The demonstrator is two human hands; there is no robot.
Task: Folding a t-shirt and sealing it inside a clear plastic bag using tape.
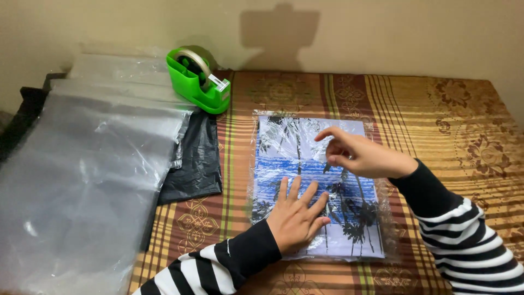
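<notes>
Striped sleeves reach in; left hand [295, 217] lies spread flat on the clear-bagged palm-tree garment [316, 186] mid-table, already inside its bag. Right hand [357, 155] seems to pinch the plastic. Sealing remains; green tape dispenser [197, 81] stands untouched beside stacked clear bags [82, 180].

**Packages on the surface: one flat pack, one bag stack**

Flat rectangular package [316, 188], clear film over a blue-and-white palm-tree print, lies mid-surface. Stack of clear plastic bags [87, 180] at the left edge, large, glossy, overlapping. Dark bag [196, 161] partly under that stack. Small white label [218, 83] on the green tape dispenser [197, 82], rear left.
</notes>
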